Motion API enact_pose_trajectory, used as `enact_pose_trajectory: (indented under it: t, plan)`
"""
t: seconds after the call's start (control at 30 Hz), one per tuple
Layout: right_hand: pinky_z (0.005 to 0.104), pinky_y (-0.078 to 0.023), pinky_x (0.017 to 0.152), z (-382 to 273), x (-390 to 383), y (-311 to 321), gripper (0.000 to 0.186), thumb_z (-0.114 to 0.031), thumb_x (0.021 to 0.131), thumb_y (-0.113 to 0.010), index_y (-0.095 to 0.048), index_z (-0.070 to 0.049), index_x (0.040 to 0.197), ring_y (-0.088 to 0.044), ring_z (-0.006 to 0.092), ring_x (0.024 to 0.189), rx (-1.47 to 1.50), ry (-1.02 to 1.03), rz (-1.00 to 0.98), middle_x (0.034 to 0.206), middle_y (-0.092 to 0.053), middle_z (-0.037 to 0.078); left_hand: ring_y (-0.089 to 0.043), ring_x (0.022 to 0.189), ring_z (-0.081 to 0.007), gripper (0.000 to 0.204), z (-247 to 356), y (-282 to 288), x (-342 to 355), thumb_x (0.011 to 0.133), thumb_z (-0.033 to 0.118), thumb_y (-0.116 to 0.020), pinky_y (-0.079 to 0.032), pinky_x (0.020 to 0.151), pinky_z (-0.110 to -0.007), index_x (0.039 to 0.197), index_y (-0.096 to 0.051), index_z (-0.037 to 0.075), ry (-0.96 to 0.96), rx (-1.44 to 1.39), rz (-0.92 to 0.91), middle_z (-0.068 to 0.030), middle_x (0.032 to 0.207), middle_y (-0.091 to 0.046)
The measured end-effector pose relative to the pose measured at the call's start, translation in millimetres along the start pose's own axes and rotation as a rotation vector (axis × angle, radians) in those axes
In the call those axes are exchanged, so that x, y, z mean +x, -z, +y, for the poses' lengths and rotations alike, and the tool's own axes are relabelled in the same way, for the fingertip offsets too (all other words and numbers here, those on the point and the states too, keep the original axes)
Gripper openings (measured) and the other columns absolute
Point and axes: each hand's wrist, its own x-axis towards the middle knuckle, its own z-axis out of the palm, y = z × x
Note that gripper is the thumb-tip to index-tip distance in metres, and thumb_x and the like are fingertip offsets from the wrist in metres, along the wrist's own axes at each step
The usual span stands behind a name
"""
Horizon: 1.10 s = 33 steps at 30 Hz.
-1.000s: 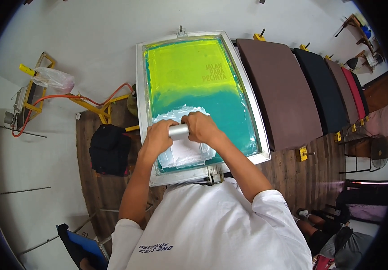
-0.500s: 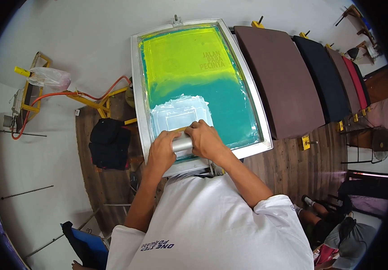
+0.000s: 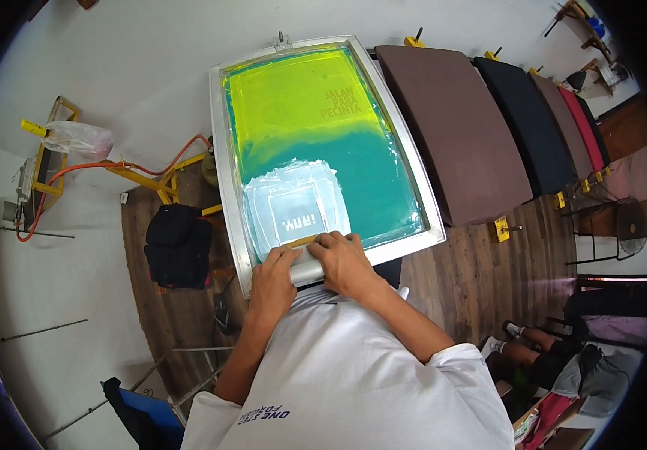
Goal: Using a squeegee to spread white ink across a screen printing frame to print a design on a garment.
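Note:
A metal-framed printing screen [image 3: 222, 172] lies flat before me, its mesh yellow at the far end and teal nearer me, with a taped whitish patch [image 3: 293, 210] near the close edge. My left hand [image 3: 272, 276] and my right hand [image 3: 344, 259] both grip a squeegee with a pale handle [image 3: 305, 268] at the screen's near edge. The blade rests just below the taped patch. My white shirt hides what is under my arms.
To the right stands a row of padded boards: brown [image 3: 451, 127], black [image 3: 533, 120] and red [image 3: 582, 120]. A black cloth bundle [image 3: 177, 244] lies left of the screen. Yellow metal frame parts with an orange hose [image 3: 143, 171] sit at left. Another person's legs [image 3: 533, 352] show at lower right.
Both hands have dragged the squeegee toward me, from the middle of the taped patch down to the screen's near edge. The whole patch now shows.

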Motion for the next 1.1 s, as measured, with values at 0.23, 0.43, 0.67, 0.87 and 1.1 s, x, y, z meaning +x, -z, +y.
enact_pose_trajectory:
  t: [0.23,0.43,0.67,0.87,1.1]
  plan:
    - [0.0476,-0.049,0.085,-4.1,-4.9,5.5,0.034,-0.004,0.067,-0.073,-0.068,-0.006,0.1,-0.06,0.0306,0.107,0.102,-0.047,-0.011,0.106,-0.065,0.012,-0.064,0.1,-0.0376,0.049,3.4,0.4,-7.4,0.068,-0.013,-0.064,-0.051,0.087,-0.044,0.114,-0.068,0.003,-0.008,-0.006,0.017,-0.0177,0.11,-0.065]
    - [0.0485,-0.056,0.074,8.4,39.3,37.8,0.024,-0.007,0.064,-0.076,-0.071,-0.006,0.088,-0.066,0.0357,0.091,0.096,-0.038,-0.123,0.088,-0.069,0.015,-0.065,0.099,-0.0374,0.042,-5.5,26.8,43.0,0.071,-0.009,-0.062,-0.051,0.09,-0.042,0.11,-0.072,0.004,0.026,-0.15,-0.14,-0.0205,0.104,-0.068]
    - [0.0432,-0.046,0.08,-7.3,66.1,8.7,0.024,-0.011,0.078,-0.067,-0.068,-0.005,0.101,-0.059,0.0271,0.103,-0.455,0.001,0.185,0.102,-0.064,0.01,-0.057,0.122,-0.0302,0.065,-50.2,0.3,68.3,0.065,-0.02,-0.055,-0.038,0.105,-0.046,0.124,-0.065,0.007,-0.195,-0.138,0.133,-0.0134,0.126,-0.064]
    - [0.0476,-0.042,0.085,-16.3,41.4,-11.9,0.03,-0.011,0.081,-0.061,-0.063,-0.004,0.111,-0.054,0.0307,0.111,-0.335,0.061,0.124,0.112,-0.061,0.015,-0.054,0.126,-0.0244,0.068,-41.7,5.7,29.8,0.064,-0.019,-0.058,-0.029,0.108,-0.044,0.126,-0.063,0.007,-0.118,-0.015,0.07,-0.0101,0.132,-0.06]
    - [0.0508,-0.041,0.092,5.2,56.5,1.7,0.051,0.0,0.078,-0.062,-0.058,-0.009,0.129,-0.053,0.0292,0.119,-0.066,0.15,0.105,0.127,-0.057,0.013,-0.054,0.127,-0.0272,0.054,-24.8,19.6,39.8,0.072,-0.01,-0.065,-0.03,0.107,-0.049,0.125,-0.064,0.003,-0.122,0.263,0.149,-0.0157,0.131,-0.059]
